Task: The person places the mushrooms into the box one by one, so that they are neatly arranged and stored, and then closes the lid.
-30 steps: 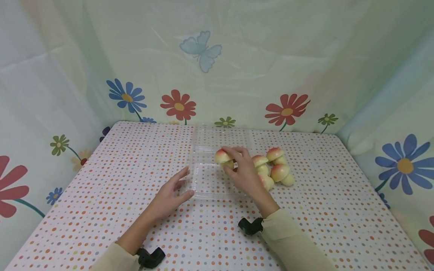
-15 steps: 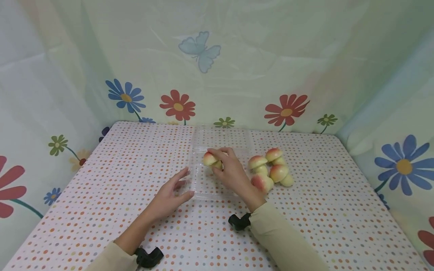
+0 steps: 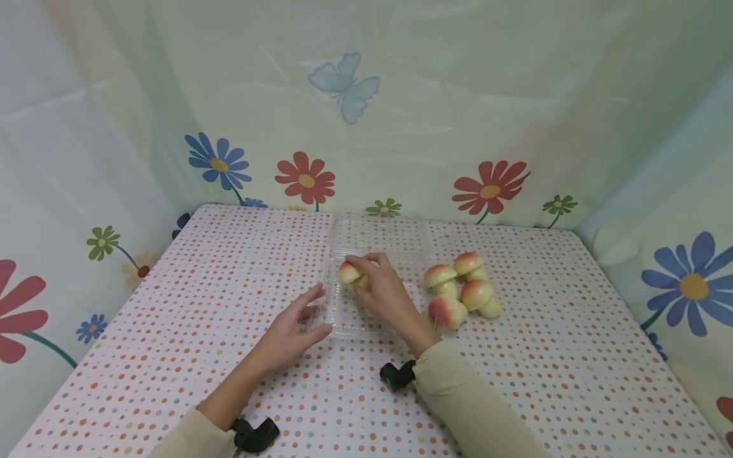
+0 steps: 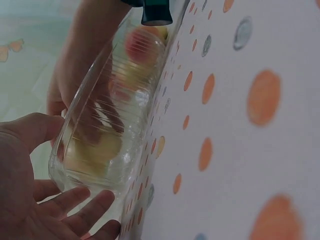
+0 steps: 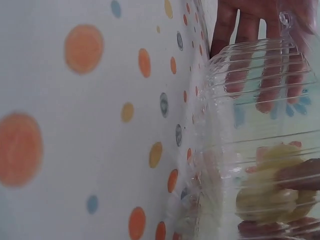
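My right hand (image 3: 386,292) pinches a toy mushroom (image 3: 348,273) with a pale yellow stem and red-blushed cap, inside the left part of a clear plastic clamshell box (image 3: 357,332). Seen through the ribbed wall in the left wrist view, the mushroom (image 4: 102,150) lies low in the box, partly covered by fingers. My left hand (image 3: 289,337) is at the box's left side, thumb by the rim and fingers spread loosely along the outer wall. In the right wrist view, the left fingers (image 5: 272,80) show through the plastic.
Several more toy mushrooms (image 3: 446,312) lie in a cluster just right of the box. Its raised or folded-back lid (image 3: 378,232) extends toward the flowered backdrop (image 3: 424,127). A dotted cloth (image 3: 544,356) covers the table.
My right hand has carried the toy mushroom leftward and slightly down into the left part of the box. The left hand has stayed at the box's side.
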The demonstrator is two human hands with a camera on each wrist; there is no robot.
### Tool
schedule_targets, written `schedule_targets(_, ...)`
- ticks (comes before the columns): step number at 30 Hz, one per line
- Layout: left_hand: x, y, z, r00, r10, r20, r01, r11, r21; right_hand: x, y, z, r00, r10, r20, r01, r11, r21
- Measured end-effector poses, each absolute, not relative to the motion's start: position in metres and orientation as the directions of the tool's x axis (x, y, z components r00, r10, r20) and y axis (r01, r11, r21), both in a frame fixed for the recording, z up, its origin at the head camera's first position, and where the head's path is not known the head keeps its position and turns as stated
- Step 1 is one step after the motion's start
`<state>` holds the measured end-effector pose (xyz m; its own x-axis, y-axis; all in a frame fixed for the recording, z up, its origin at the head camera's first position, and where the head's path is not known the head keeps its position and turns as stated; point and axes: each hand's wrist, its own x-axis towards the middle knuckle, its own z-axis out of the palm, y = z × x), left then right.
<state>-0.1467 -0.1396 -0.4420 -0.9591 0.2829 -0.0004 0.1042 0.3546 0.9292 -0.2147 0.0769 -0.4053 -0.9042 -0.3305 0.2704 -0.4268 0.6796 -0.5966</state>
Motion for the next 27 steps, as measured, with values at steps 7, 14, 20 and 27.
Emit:
schedule_targets(7, -0.147, -0.140, -0.442, -0.959, 0.284, -0.001, 0.105, 0.358, 0.928, -0.217, 0.071, -0.405, -0.918, -0.331, 0.217, -0.394, 0.710, -0.583)
schedule_targets(14, -0.146, -0.140, -0.442, -0.961, 0.278, -0.008, 0.097, 0.362, 0.927, -0.219, 0.066, -0.409, -0.917, -0.339, 0.212, -0.399, 0.736, -0.547)
schedule_targets(20, -0.147, -0.140, -0.443, -0.962, 0.273, 0.005, 0.109, 0.369, 0.923, -0.220, 0.062, -0.409, -0.918, -0.337, 0.207, -0.395, 0.768, -0.503)
schedule_targets(27, -0.147, -0.140, -0.445, -0.962, 0.275, 0.009, 0.115, 0.371, 0.922, -0.218, 0.059, -0.409, -0.916, -0.351, 0.194, -0.401, 0.787, -0.469)
